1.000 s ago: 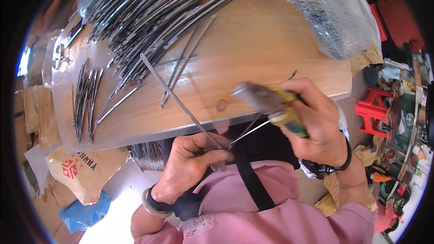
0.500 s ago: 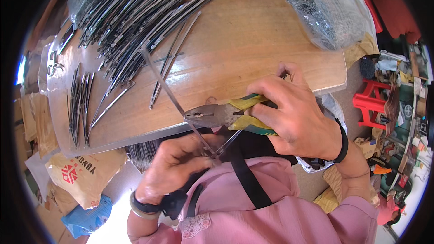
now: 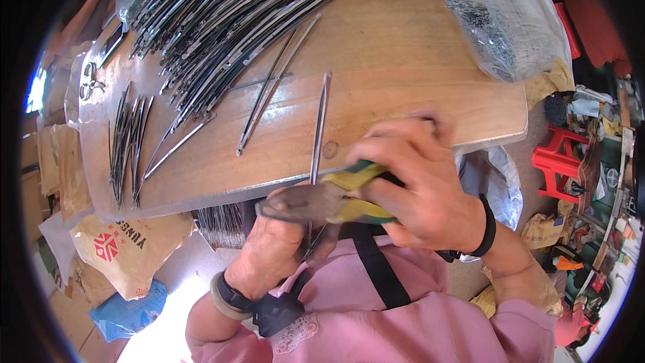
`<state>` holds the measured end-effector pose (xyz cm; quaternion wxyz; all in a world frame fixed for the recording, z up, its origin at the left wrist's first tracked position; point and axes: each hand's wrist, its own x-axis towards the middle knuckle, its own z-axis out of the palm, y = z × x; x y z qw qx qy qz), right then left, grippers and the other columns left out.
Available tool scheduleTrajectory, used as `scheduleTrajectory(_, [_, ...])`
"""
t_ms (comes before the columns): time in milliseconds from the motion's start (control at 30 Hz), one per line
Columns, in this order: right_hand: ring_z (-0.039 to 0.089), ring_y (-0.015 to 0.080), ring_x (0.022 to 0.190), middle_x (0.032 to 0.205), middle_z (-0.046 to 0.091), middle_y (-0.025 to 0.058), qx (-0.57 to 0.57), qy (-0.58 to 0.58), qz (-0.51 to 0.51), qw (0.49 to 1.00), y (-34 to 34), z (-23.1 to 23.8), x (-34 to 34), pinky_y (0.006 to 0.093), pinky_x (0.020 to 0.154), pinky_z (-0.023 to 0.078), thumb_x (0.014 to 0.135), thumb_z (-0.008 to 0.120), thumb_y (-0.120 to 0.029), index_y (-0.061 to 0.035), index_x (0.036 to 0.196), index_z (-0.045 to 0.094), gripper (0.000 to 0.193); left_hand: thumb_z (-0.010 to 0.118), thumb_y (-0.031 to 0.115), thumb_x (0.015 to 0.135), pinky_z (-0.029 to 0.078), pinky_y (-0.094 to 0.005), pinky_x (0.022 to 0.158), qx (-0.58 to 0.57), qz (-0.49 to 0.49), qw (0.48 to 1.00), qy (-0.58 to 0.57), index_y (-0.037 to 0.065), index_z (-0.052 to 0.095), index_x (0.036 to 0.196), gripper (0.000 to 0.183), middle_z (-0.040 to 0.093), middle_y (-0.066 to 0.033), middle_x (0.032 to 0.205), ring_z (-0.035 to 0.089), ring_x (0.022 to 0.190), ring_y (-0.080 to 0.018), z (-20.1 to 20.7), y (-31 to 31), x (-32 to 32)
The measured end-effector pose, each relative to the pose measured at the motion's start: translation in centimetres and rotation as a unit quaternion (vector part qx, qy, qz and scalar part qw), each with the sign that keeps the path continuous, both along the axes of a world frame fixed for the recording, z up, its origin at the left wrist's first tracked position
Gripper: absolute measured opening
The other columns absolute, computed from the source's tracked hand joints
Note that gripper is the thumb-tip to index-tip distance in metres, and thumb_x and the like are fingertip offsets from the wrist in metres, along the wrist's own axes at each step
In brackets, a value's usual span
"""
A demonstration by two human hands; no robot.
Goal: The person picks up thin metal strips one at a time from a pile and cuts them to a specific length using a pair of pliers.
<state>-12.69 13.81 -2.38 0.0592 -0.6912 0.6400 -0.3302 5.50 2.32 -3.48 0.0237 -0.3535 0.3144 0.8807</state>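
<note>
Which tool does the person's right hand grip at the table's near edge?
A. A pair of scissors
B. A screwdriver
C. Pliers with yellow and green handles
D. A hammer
C: the right hand wraps the yellow and green handles of pliers, whose metal head points toward the left hand.

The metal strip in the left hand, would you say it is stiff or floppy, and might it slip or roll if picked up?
The strip probably stays fairly stiff: it juts straight over the table though the left hand grips only one end. Its shine suggests a slick surface, so the pliers in the right hand may help. It looks flat and thin, so rolling seems unlikely.
</note>
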Motion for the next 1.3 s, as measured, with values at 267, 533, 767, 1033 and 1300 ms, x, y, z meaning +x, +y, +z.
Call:
scheduleTrajectory(267, [0.059, 0.0292, 0.097, 0.111, 0.059, 0.0138, 0.176, -0.231, -0.054, 0.955, 4.1, -0.6, -0.4, 0.034, 0.077, 0.049, 0.069, 0.076, -0.008, 0.0003, 0.098, 0.069, 0.03, 0.062, 0.002, 0.09, 0.029, -0.0209, 0.041, -0.123, 0.142, 0.982, 0.011, -0.004, 0.058, 0.098, 0.01, 0.056, -0.0063, 0.066, 0.039, 0.045, -0.0073, 0.9, 1.5, -0.1])
scheduleTrajectory(533, [0.06, 0.0307, 0.102, 0.12, 0.056, 0.0139, 0.223, -0.26, 0.004, 0.939, 3.2, 0.5, 0.3, 0.0362, 0.084, 0.051, 0.068, 0.079, -0.012, 0.0005, 0.102, 0.069, 0.037, 0.064, -0.011, 0.086, 0.045, -0.0181, 0.06, -0.2, 0.182, 0.962, 0.045, -0.002, 0.058, 0.095, 0.014, 0.064, -0.0034, 0.079, 0.057, 0.067, -0.0046, 1.2, 1.5, 0.7])
scheduleTrajectory(767, [0.062, 0.0322, 0.1, 0.119, 0.056, 0.0152, 0.226, -0.201, 0.021, 0.953, 3.1, 0.6, 0.5, 0.0371, 0.083, 0.052, 0.068, 0.08, -0.013, 0.0015, 0.1, 0.068, 0.037, 0.062, -0.011, 0.085, 0.031, -0.0203, 0.042, -0.255, 0.17, 0.952, 0.003, -0.001, 0.054, 0.094, 0.015, 0.06, -0.0087, 0.068, 0.043, 0.045, -0.0057, 1.4, 1.5, 0.0])
scheduleTrajectory(1033, [0.061, 0.0328, 0.1, 0.12, 0.056, 0.0159, 0.207, -0.196, 0.011, 0.958, 2.8, 0.4, -0.2, 0.0376, 0.083, 0.051, 0.069, 0.079, -0.017, 0.002, 0.1, 0.067, 0.039, 0.064, -0.012, 0.084, 0.035, -0.019, 0.045, -0.253, 0.172, 0.952, 0.021, -0.002, 0.054, 0.092, 0.017, 0.061, -0.0079, 0.073, 0.049, 0.052, -0.0059, 0.8, 1.0, 0.8])
scheduleTrajectory(1300, [0.061, 0.032, 0.101, 0.12, 0.054, 0.016, 0.233, -0.198, 0.022, 0.952, 3.1, 0.3, -0.2, 0.0377, 0.085, 0.05, 0.067, 0.075, -0.012, 0.0023, 0.102, 0.066, 0.038, 0.066, -0.012, 0.083, 0.04, -0.017, 0.053, -0.259, 0.154, 0.953, 0.023, -0.002, 0.058, 0.091, 0.016, 0.063, -0.0051, 0.08, 0.053, 0.06, -0.0033, 1.1, 0.8, 1.1])
